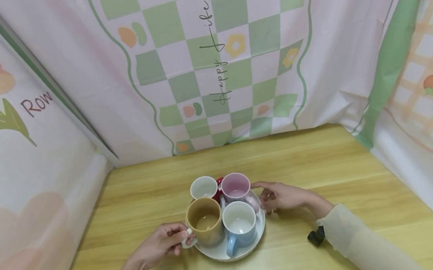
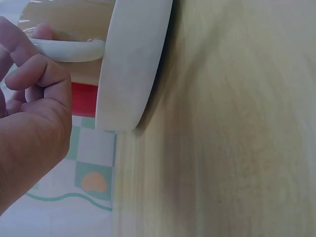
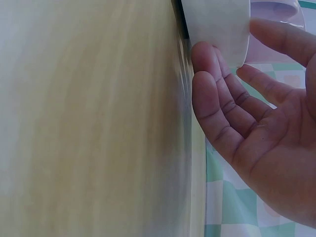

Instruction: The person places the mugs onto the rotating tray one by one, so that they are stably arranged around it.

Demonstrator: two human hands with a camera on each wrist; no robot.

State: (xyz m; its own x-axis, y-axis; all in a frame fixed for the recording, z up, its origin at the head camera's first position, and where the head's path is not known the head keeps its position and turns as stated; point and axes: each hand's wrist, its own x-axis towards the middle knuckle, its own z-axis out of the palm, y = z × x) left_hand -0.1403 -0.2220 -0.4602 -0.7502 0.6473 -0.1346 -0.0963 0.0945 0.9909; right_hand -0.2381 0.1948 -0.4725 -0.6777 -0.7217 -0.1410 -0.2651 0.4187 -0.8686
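A round white tray holds a tan mug, a light blue mug, a pink mug and a red mug with a white inside. At the tray's left, my left hand pinches the white handle of the tan mug, which stands upright. My right hand is at the tray's right edge, beside the pink mug. In the right wrist view its loosely bent fingers and thumb lie against or close by the tray's side; firm contact is hard to tell.
The wooden table spreads around the tray. A small black object is by the right sleeve. Printed cloth curtains hang behind the table and along both sides.
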